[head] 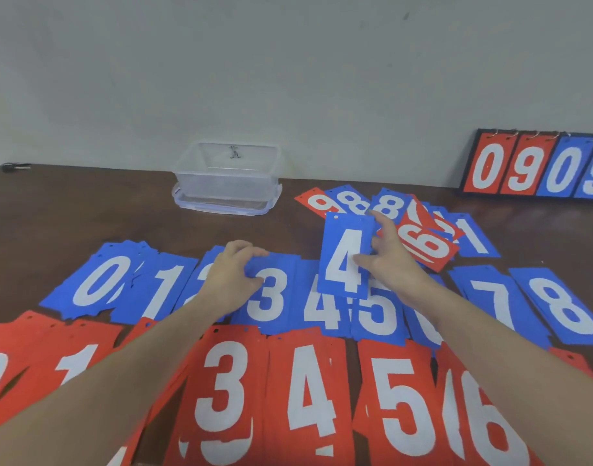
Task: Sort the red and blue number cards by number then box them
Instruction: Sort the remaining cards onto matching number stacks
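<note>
A row of blue number card piles (268, 297) runs across the table from 0 to 8. In front of it lies a row of red piles (308, 395) showing 0 to 6. My right hand (387, 255) pinches a blue 4 card (347, 257) by its right edge, raised above the blue 4 and 5 piles. My left hand (232, 274) rests with bent fingers on the blue 2 and 3 piles and holds nothing. An unsorted heap of red and blue cards (422, 230) lies just behind my right hand. The clear plastic box (226, 176) stands at the back on its lid.
A scoreboard flip stand (537, 166) showing 0 9 0 9 leans against the wall at the back right. A small dark object (14, 167) lies at the far left table edge. Bare brown table (86, 213) lies left of the box.
</note>
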